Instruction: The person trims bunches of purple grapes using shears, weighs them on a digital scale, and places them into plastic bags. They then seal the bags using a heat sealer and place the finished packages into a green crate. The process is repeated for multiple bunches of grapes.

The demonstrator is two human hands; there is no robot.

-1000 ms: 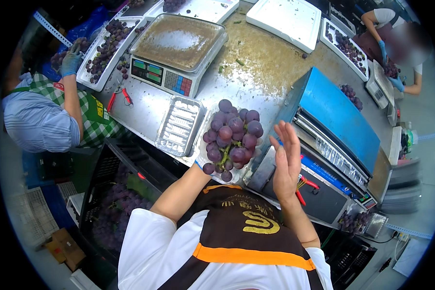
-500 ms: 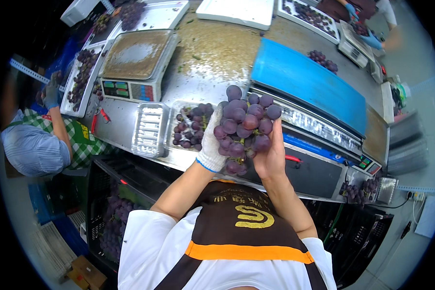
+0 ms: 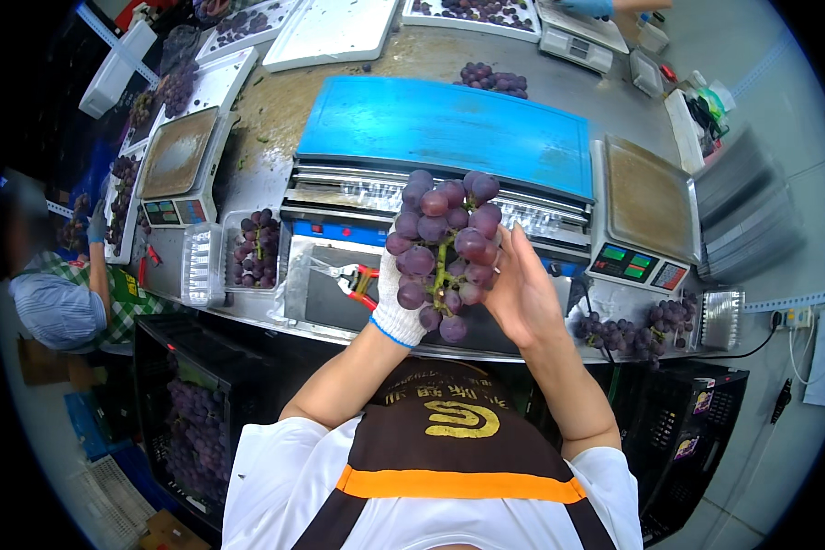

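Observation:
A bunch of purple grapes [image 3: 445, 247] hangs in front of me, its green stem showing down the middle. My left hand [image 3: 397, 298], in a white knitted glove with a blue cuff edge, holds the bunch from its left side and underneath; most of those fingers are hidden behind the grapes. My bare right hand [image 3: 528, 291] is at the bunch's right side, fingers stretched upward and palm toward the fruit, its thumb side close against the grapes. Just left of the glove, pruning shears [image 3: 359, 286] with red handles lie on the film-wrapping machine's dark plate [image 3: 325, 302].
Behind the bunch sits the wrapping machine's blue cover [image 3: 449, 133]. Scales stand left [image 3: 179, 160] and right [image 3: 651, 206]. A clear tray [image 3: 252, 249] holds grapes beside stacked clear boxes [image 3: 202, 266]. More grapes [image 3: 646, 328] lie right. A co-worker [image 3: 64, 293] works at far left.
My view has swung to the right, bringing the wrapping machine to the middle. The bunch has turned so its stem shows, and my right hand's fingers have loosened away from it.

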